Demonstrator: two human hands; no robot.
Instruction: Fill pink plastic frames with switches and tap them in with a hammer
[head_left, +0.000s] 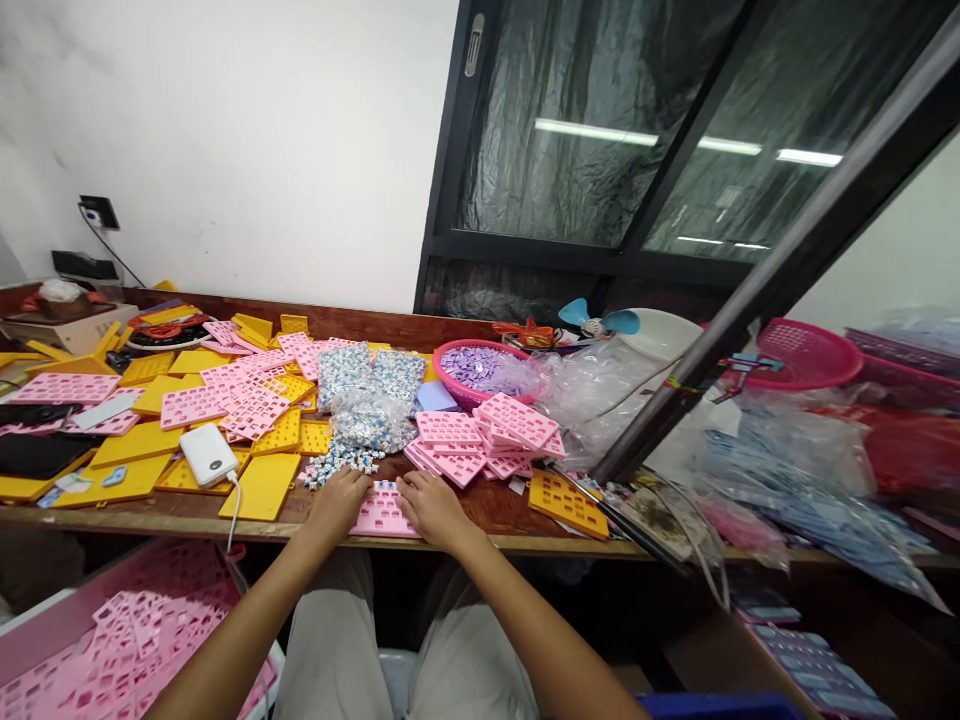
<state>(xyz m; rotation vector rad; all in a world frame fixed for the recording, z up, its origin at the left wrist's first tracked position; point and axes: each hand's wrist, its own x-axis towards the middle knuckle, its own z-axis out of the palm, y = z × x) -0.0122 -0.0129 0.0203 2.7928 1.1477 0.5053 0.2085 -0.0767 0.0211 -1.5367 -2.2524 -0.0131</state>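
Observation:
A pink plastic panel with rows of cut-out holes (pixel 381 520) lies flat at the table's front edge, between my two hands. Several small blue-and-white pieces show along its far row. My left hand (pixel 343 503) is closed at the panel's left side, its fingertips by the far left corner. On the opposite side my right hand (pixel 433 508) has its fingers curled over the panel's right edge. Whether a small piece sits under the fingertips of either hand is hidden. Just beyond my left hand is a loose pile of small blue-and-white pieces (pixel 341 463).
Clear bags of blue-and-white pieces (pixel 367 385) stand behind the pile. Stacked pink panels (pixel 480 440) are at right, before a pink basket of purple pieces (pixel 480 365). Yellow panels (pixel 259 487) and a white power bank (pixel 208 455) lie left. A metal post (pixel 675 390) slants at right.

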